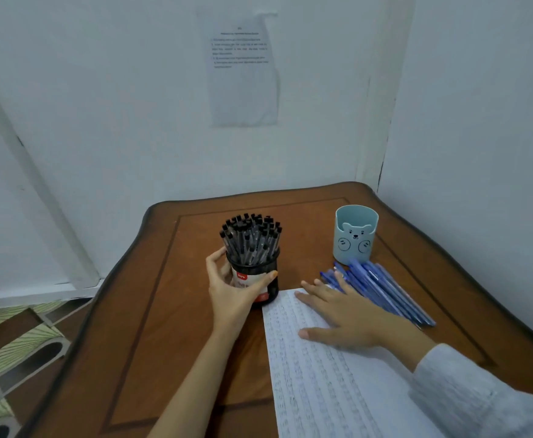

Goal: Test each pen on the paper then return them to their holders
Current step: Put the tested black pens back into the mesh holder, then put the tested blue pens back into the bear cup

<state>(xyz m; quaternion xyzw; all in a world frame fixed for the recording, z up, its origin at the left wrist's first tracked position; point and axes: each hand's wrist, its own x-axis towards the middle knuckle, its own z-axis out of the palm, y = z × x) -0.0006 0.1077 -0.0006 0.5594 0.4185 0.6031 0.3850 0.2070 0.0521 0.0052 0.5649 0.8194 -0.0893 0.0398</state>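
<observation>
While the left hand [236, 289] curls round the black pen holder [259, 267] at centre frame, crammed with black-capped pens [251, 235], the right hand [347, 314] lies flat and open on the scribbled paper [322, 390] — fingertips touching the loose blue pens [385, 292] below the bear holder [356, 235]. Best, I'd say, to steady the pot and draw one pen straight up — not a clump.

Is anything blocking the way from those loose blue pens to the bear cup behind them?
Nothing visible does. The blue pens lie in a pile on the table right in front of the bear cup, whose top is open. The right hand rests flat on the paper, at the pile's edge.
</observation>
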